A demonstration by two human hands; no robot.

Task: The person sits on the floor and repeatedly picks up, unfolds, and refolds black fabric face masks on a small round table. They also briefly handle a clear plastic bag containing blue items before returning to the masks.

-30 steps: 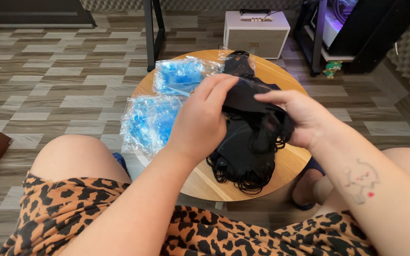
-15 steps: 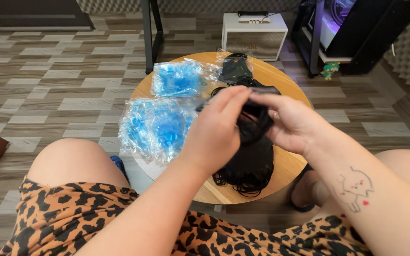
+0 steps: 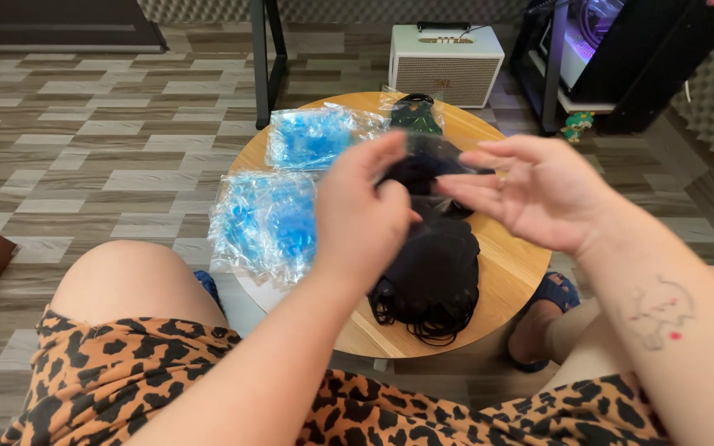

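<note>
On the round wooden side table (image 3: 506,272), a heap of black ear-loop masks (image 3: 433,277) lies at centre; two clear bags of blue masks (image 3: 262,221) lie at nine and eleven o'clock, a cream box speaker (image 3: 446,54) on the floor beyond twelve.

Round table (image 3: 522,272): blue packets (image 3: 266,219), black masks (image 3: 435,277).

A small clear plastic bag (image 3: 435,153), blurred, is held up above a heap of black face masks (image 3: 433,277) with thin ear loops lying on the round wooden table (image 3: 510,268).
</note>
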